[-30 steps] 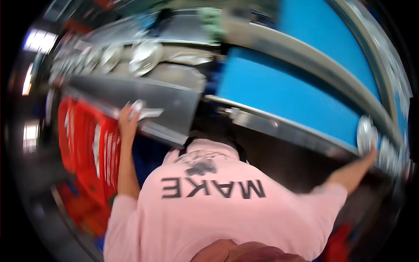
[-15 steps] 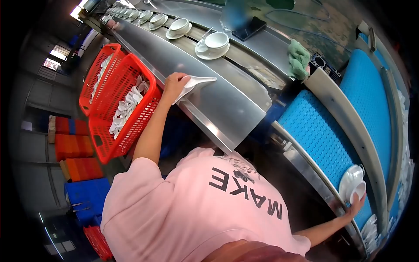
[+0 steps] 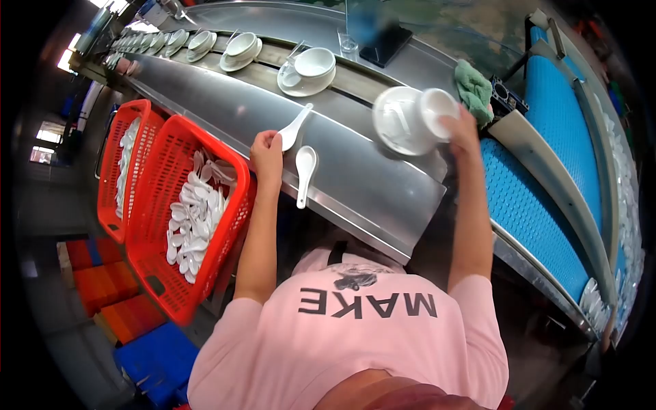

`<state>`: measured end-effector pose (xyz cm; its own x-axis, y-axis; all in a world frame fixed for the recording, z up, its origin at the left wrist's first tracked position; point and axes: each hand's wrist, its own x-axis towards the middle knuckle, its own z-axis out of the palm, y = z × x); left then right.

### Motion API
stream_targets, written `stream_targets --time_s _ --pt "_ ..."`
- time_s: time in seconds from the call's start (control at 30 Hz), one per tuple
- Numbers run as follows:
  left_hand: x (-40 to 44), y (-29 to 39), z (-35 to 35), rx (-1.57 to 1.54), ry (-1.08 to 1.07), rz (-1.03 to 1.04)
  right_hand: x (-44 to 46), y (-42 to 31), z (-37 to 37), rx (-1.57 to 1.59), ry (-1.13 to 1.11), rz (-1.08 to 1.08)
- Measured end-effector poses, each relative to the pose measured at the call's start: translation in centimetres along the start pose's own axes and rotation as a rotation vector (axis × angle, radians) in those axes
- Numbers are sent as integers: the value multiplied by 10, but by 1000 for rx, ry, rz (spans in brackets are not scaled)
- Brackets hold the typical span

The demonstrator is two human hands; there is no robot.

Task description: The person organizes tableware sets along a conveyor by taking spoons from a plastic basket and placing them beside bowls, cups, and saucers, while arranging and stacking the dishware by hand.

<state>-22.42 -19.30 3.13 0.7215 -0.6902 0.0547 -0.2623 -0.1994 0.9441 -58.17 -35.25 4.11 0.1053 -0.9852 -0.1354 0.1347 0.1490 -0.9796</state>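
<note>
My left hand (image 3: 266, 152) pinches a white soup spoon (image 3: 295, 130) over the steel counter. A second white spoon (image 3: 306, 174) lies on the counter just to its right, near the front edge. My right hand (image 3: 462, 131) grips a white bowl (image 3: 436, 111) by its side, tilted, above the counter's right end. Against the bowl is a white saucer (image 3: 396, 130) with a small pale item on it. Motion blur hides whether the fingers also hold the saucer.
Red baskets of white spoons (image 3: 198, 219) stand left of the counter. A row of bowls on saucers (image 3: 314, 65) runs along the line behind it. A green cloth (image 3: 473, 85), a dark phone-like device (image 3: 386, 46) and a blue conveyor (image 3: 526, 198) are around the right side.
My right hand has brought the bowl and saucer from the blue conveyor up over the counter. One spoon now lies on the counter. The view has turned.
</note>
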Motion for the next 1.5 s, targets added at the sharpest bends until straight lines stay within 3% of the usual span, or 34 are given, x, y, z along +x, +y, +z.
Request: stream_targets --time_s 0.17,0.27,0.37,0.4,0.47,0.57,0.8,0.9,0.97,1.03,1.1,1.17,1.23,1.3,1.33,1.43,1.5 --pt "4 2 -4 73 -53 -11 46 33 102 -110 72 16" --pt "4 20 -10 -46 -123 -100 50 39 127 -191 126 27" --pt "3 19 -12 -59 -162 -91 36 21 141 -222 103 152" --pt "4 15 -12 -39 -176 -66 28 15 139 -257 25 100" --pt "8 11 -9 -73 -200 -42 10 -2 125 -637 40 -29" --pt "10 24 1 -122 -250 -97 -64 -54 106 -446 -12 -60" --pt "23 46 44 -212 -408 -126 -221 -30 -14 -219 121 246" --pt "21 44 43 -63 -464 115 -255 32 -47 -273 187 511" --pt "10 57 25 10 -473 59 -257 91 -51 -414 162 674" --pt "-4 61 0 9 -351 199 -254 228 -91 -204 342 359" --pt "-10 67 -42 106 -201 493 -222 253 -77 -408 259 356" --pt "-6 60 -94 339 28 610 -198 259 -68 -595 161 353" --pt "-3 49 -157 490 196 490 -181 268 -66 -706 103 315" --pt "-7 19 -237 900 151 333 -168 275 -66 -780 61 278" --pt "-13 4 -273 922 82 99 -164 276 -67 -802 40 260" --pt "-44 -61 -367 1025 -252 -208 -154 276 -75 -865 -25 220" --pt "-72 -72 -384 1131 -469 -247 -155 270 -84 -897 -70 199"
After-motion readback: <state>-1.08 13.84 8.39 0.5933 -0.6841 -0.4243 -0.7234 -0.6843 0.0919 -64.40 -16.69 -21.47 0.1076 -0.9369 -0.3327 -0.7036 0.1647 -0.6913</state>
